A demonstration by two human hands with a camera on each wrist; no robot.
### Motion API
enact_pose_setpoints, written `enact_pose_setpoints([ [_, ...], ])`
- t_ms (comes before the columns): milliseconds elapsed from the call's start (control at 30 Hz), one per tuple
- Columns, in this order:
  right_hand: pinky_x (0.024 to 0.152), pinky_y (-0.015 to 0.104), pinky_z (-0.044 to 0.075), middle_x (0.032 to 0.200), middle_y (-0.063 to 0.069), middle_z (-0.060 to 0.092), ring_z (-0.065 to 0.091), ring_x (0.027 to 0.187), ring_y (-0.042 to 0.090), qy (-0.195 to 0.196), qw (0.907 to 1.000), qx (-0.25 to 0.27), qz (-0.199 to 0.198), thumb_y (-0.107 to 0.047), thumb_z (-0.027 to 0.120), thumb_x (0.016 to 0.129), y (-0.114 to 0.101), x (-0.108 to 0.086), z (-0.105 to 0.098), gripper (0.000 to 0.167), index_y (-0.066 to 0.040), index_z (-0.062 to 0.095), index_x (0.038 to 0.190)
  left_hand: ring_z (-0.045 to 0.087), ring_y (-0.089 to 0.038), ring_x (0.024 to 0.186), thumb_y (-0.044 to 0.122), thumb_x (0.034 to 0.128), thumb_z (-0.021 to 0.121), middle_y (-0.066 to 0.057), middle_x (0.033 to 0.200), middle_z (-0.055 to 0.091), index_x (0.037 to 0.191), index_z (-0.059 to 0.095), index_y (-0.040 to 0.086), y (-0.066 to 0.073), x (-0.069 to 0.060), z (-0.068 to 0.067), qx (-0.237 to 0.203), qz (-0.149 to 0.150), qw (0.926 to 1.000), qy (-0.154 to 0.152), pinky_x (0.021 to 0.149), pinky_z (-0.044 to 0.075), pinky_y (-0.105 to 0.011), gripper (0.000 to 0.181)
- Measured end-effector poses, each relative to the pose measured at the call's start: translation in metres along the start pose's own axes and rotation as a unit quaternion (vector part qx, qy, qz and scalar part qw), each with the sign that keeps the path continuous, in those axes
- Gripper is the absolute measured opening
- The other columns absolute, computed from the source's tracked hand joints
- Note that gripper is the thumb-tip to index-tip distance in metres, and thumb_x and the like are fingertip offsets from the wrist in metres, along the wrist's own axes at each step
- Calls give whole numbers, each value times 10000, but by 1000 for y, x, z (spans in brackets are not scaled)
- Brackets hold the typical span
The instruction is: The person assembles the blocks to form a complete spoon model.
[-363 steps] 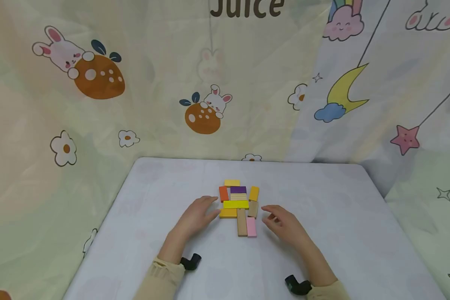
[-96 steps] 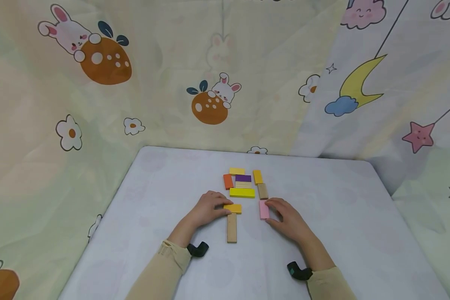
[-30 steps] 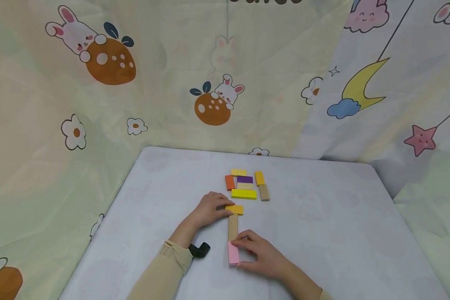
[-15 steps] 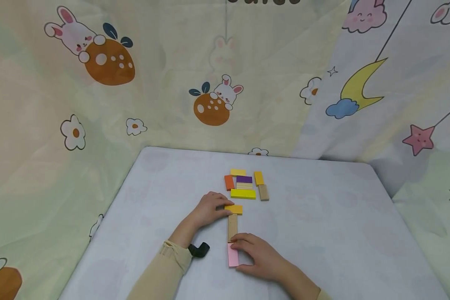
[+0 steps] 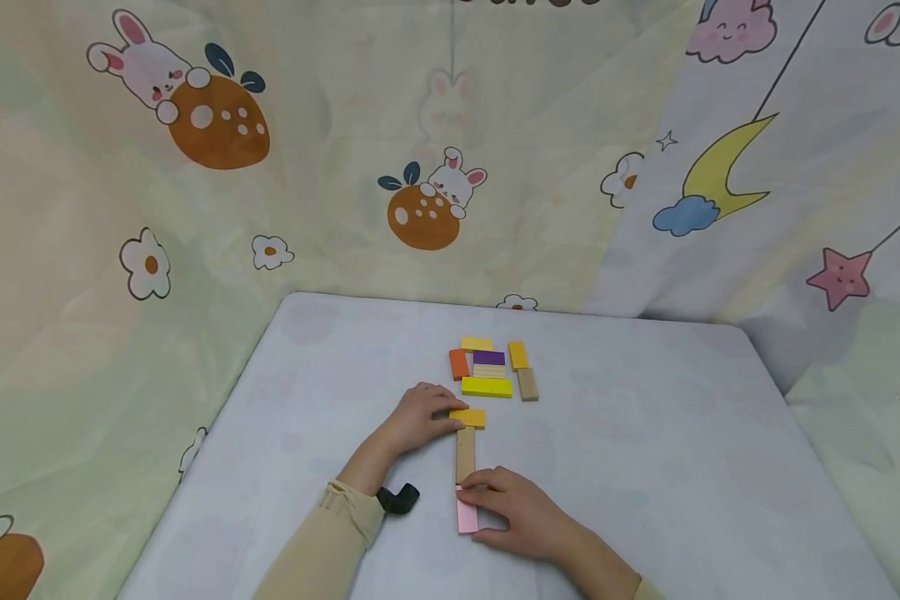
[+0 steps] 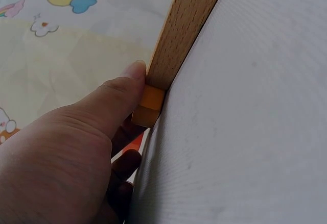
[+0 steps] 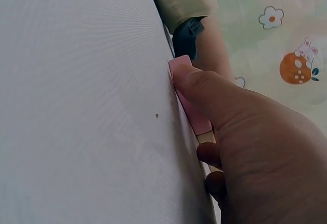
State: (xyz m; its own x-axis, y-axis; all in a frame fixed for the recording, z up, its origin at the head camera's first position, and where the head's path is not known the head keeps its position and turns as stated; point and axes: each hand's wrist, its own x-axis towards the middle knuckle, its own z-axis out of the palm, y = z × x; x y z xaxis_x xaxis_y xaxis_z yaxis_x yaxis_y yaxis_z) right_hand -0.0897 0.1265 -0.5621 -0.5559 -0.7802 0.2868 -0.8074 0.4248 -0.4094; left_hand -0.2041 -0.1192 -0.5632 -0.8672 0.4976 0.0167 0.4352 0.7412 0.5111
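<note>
Pink block (image 5: 467, 518): since the earlier frame, leaving the small tan block (image 5: 528, 384) and now lying end to end with the long wooden block (image 5: 465, 456).
Hands: right hand (image 5: 521, 515) pinching the pink block between thumb and bent fingers; left hand (image 5: 418, 418) pinching the orange block (image 5: 474, 418), lying crosswise at the wooden block's far end.
Left wrist view: showing grain flecks the head view isn't resolving.
Lettering (image 5: 528, 2): running off the top edge, unreadable.
Worktop (image 5: 645, 433): spreading white before a rabbit-printed backdrop (image 5: 330, 108).

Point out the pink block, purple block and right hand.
Pink block (image 5: 467, 518), head view: top face, near end.
Purple block (image 5: 488, 358), head view: middle of it.
Right hand (image 5: 521, 512), head view: back of hand.
</note>
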Motion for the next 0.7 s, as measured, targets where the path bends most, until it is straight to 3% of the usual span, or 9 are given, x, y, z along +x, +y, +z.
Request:
enact_pose_setpoints([
  [100, 979, 299, 518, 1314, -94, 578, 551, 1179, 71, 69, 9999, -70, -29, -453, 745, 860, -1, 0, 0, 490, -236, 654, 1290, 488, -150, 1229, 561, 922, 601, 123, 1235, 635, 1275, 650, 393, 0, 0, 0, -1, 19, 10000, -15, 1107, 379, -428, 394],
  [333, 997, 316, 520, 1311, -133, 554, 544, 1195, 59, -96, 9994, -22, 325, -468, 752, 849, -4, 0, -2, 494, -262, 654, 1286, 489, -151, 1233, 569, 924, 592, 122, 1241, 635, 1282, 647, 388, 1, 0, -2, -17, 44, 10000, -37, 1109, 378, -427, 405],
  [700, 1005, 330, 517, 1331, -143, 535, 536, 1207, 64, -221, 9988, 104, 425, -490, 731, 859, -3, 0, -2, 503, -289, 627, 1308, 488, -155, 1237, 559, 923, 603, 124, 1243, 634, 1279, 647, 393, 0, 0, -1, -42, -10, 10000, -44, 1119, 369, -439, 395],
])
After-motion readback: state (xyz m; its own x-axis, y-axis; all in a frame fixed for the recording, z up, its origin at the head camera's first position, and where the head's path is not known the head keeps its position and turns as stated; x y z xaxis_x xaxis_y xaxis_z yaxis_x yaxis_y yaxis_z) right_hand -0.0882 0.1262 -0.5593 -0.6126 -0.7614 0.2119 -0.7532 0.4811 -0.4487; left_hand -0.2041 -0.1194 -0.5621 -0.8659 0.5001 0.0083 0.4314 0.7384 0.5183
